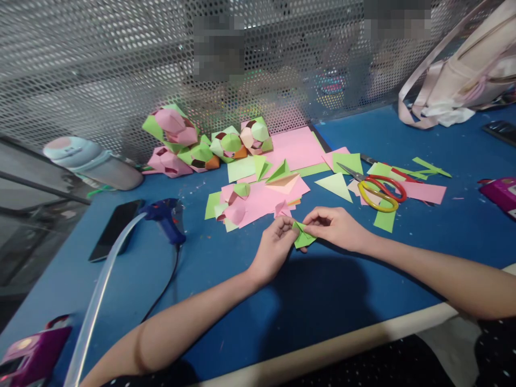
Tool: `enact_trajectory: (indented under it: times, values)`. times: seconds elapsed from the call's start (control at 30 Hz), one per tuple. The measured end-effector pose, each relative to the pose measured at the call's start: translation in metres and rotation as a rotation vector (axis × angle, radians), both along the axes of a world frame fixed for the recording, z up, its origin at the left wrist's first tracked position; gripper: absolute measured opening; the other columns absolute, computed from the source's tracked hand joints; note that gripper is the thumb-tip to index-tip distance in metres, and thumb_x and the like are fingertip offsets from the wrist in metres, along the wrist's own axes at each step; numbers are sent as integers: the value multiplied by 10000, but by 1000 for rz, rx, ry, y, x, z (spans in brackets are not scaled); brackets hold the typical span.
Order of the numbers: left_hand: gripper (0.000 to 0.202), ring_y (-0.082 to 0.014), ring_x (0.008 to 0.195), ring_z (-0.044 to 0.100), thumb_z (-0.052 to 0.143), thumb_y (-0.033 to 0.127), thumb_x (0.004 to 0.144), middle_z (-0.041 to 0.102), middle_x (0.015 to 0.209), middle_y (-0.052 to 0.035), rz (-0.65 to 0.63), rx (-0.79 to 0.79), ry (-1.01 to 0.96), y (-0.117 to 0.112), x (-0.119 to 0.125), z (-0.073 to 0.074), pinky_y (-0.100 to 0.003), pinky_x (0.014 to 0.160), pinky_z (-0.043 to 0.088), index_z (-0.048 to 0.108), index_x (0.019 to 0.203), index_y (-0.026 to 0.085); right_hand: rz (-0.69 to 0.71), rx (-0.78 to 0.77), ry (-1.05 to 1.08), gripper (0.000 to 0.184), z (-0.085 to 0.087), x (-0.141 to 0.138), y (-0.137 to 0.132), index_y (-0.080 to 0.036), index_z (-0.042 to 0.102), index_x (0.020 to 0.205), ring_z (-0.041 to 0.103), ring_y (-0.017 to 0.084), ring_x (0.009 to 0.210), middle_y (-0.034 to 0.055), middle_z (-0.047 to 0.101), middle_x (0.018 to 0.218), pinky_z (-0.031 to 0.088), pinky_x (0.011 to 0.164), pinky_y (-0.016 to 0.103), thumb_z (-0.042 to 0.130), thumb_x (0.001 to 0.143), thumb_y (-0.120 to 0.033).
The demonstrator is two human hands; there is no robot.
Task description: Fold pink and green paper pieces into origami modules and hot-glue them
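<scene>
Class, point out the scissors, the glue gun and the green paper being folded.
scissors [381, 189]: head view, on the red and yellow handles.
glue gun [166, 215]: head view, on its blue body.
green paper [303, 239]: head view, on its lower fold.

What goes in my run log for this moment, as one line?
left hand: holds green folded paper | right hand: pinches same | scissors: idle on table

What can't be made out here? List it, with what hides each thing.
- Green paper, head view: its folds are covered by the fingers of the left hand and right hand.
- Pink bag: cut off by the right edge.
- Purple device: cut off by the bottom left corner.
- Behind the mesh wall: blurred patches, nothing readable.
</scene>
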State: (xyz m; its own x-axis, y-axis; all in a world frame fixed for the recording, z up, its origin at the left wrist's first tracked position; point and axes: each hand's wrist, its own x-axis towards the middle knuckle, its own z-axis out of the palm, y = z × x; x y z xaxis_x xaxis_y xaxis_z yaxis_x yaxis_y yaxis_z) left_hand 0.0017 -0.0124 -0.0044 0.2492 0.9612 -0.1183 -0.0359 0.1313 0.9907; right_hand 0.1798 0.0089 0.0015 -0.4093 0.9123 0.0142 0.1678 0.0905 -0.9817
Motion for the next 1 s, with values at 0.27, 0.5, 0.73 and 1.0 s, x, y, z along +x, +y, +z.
enact_trajectory:
  times: [0.27, 0.5, 0.73, 1.0]
  values:
    - [131, -126, 562, 619, 572, 309, 842, 614, 721, 20, -17, 2, 41, 0, 0, 2, -269, 611, 513, 542, 853, 182, 4, 2, -11, 256, -2, 0, 1, -161, 637, 828, 534, 102, 586, -21, 585, 646, 433, 550, 225, 644, 790, -414]
    - [162, -139, 582, 640, 581, 336, 841, 637, 714, 13, -19, 13, 62, 0, 1, 3, -266, 618, 509, 560, 865, 177, 14, -3, 17, 245, -2, 0, 0, -165, 616, 822, 589, 124, 599, -7, 631, 646, 455, 559, 239, 633, 803, -409]
    - [198, -150, 600, 656, 585, 370, 841, 661, 719, 0, 9, 3, 59, 1, 1, 3, -270, 639, 507, 566, 848, 173, 25, 72, 39, 232, 1, -1, -3, -167, 620, 845, 596, 123, 658, 2, 634, 706, 474, 615, 240, 567, 858, -393]
    - [198, -160, 615, 661, 591, 368, 836, 670, 720, -7, 1, -16, 43, 2, 0, 1, -277, 640, 510, 569, 845, 172, -1, 106, -3, 180, -3, 0, -3, -165, 641, 850, 578, 119, 673, 7, 620, 758, 459, 619, 241, 554, 864, -322]
